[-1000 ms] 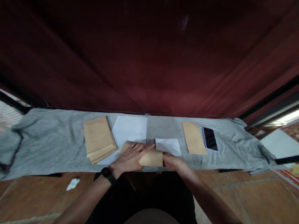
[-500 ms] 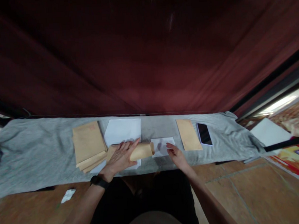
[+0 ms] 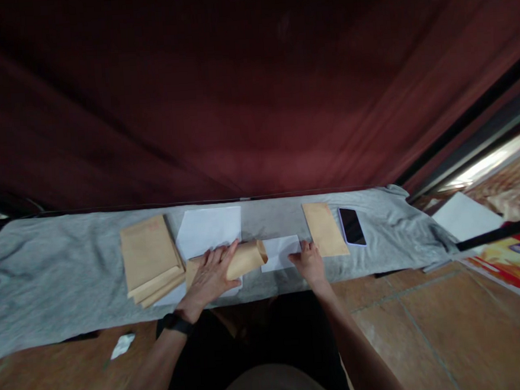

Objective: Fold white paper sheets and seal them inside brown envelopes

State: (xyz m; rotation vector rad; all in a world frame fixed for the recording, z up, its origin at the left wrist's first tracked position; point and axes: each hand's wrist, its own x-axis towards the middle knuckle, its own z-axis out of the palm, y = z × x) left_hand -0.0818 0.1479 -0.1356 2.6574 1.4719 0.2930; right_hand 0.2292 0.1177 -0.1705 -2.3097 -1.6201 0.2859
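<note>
My left hand [image 3: 212, 275], with a black watch on the wrist, lies flat with fingers spread on a brown envelope [image 3: 245, 259] whose open end bulges to the right. My right hand [image 3: 310, 261] rests at the right edge of a small folded white paper [image 3: 279, 252], fingers bent onto it. Whether it grips the paper I cannot make out. Both lie on a grey cloth [image 3: 69, 273].
A stack of brown envelopes [image 3: 147, 257] lies left, with white sheets [image 3: 209, 228] behind my left hand. A single brown envelope [image 3: 323, 228] and a black phone [image 3: 352, 226] lie to the right. A dark red curtain [image 3: 253, 100] hangs behind. White paper [image 3: 464, 216] sits far right on tiled floor.
My right hand left the brown envelope's open end and moved right to the small white paper. The left hand stayed flat on the envelope. The view shifted a little.
</note>
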